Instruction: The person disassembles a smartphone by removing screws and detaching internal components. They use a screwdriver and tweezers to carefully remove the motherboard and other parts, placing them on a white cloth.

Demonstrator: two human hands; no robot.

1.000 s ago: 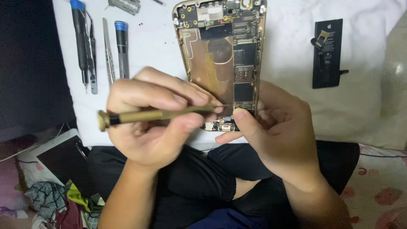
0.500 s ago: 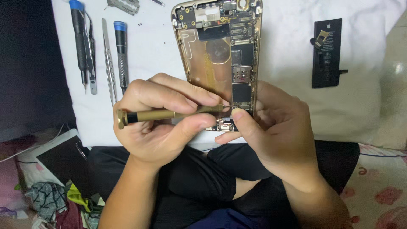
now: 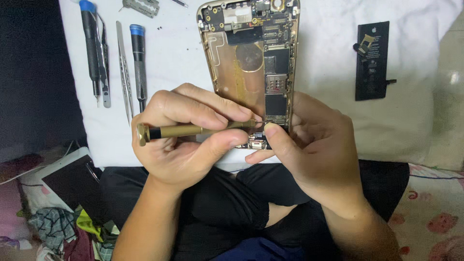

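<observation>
Your left hand [image 3: 186, 140] holds the gold screwdriver [image 3: 193, 130] in a closed grip, lying sideways with its tip at the lower end of the opened phone [image 3: 251, 63]. Your right hand [image 3: 314, 150] grips that lower end of the phone, which rests on the white surface [image 3: 328, 48], with the black battery [image 3: 372, 60] well apart at the right.

1. Just one view here, a camera worn on the person's head, tilted steeply down over their lap
2. It sits close in: the left hand [image 3: 186, 140] and right hand [image 3: 314, 145] fill the middle of the shot, forearms running off the bottom edge
3. Faces forward and down, so the white cloth [image 3: 183, 53] takes the top half and the crossed legs the bottom
4. No second view, so nothing overlaps
</observation>
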